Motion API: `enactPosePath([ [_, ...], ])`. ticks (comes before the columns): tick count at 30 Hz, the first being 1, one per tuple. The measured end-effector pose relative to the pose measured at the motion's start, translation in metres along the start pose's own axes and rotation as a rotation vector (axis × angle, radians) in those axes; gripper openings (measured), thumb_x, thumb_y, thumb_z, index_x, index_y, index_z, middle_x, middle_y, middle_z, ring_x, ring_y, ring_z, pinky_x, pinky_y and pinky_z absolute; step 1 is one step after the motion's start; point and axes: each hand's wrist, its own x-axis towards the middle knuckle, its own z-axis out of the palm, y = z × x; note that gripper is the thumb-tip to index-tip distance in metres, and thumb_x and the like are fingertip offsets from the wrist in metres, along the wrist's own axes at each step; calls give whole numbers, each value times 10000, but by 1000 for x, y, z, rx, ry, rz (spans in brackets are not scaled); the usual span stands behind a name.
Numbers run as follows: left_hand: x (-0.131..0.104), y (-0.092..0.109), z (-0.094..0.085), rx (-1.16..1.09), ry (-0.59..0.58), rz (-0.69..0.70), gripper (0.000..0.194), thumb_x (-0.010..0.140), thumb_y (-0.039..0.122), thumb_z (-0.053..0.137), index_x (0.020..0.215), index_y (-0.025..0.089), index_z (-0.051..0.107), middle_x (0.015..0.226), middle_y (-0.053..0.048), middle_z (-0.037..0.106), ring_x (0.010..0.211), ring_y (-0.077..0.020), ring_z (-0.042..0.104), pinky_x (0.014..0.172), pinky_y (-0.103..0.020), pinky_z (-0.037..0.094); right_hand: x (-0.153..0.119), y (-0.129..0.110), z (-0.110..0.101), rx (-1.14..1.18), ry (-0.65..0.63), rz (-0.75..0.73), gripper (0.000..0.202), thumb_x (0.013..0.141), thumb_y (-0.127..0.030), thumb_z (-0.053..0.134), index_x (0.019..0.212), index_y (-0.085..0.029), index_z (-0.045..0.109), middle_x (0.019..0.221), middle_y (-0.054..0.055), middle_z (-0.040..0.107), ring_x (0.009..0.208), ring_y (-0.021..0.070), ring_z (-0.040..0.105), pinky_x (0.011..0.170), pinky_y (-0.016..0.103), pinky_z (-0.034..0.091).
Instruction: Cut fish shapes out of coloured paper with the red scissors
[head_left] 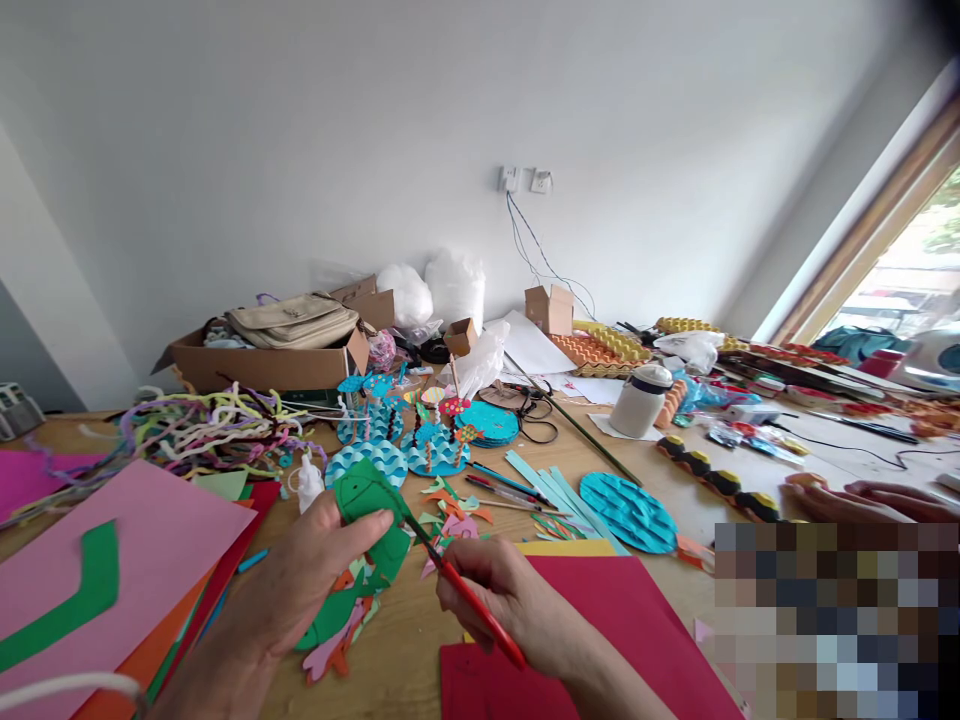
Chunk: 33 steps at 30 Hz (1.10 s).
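My left hand pinches a piece of green paper with a fish outline drawn on it. Wrapped around the red handles of a pair of scissors is my right hand. The blades meet the right edge of the green paper. Under my left hand lie cut paper fish in green, orange and pink. Red paper sheets lie beneath my right forearm. To the left, a pink sheet carries a bent green paper offcut.
Coloured paper scraps, pens and pale blue strips lie beyond my hands. Farther back stand blue wavy discs, a white jar and a cardboard box. Another person's hands rest at the right.
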Motion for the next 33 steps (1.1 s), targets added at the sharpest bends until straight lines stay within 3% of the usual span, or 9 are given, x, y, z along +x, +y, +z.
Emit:
enactPosePath([
  [9,0,0,2,-9,15,-10,88,750,256,559,689,197,535,598,34,522,543,-115,434,531,-227,409,-1,-1,2,-28,23,-17,302,856,-331,455,607,-164,427,525,-57,328,480,64,291,420,183,200],
  [28,1,3,4,7,27,6,145,716,286,602,613,199,551,527,47,490,583,-137,475,564,-230,417,1,-3,4,-98,81,-78,309,830,-262,496,572,-173,350,525,-66,302,499,65,256,414,183,200],
  [33,1,5,7,14,45,8,125,692,304,616,655,187,596,615,24,563,583,-138,499,561,-242,422,1,-3,6,-66,71,-64,279,835,-234,468,586,-175,356,529,-63,310,501,67,268,418,181,202],
])
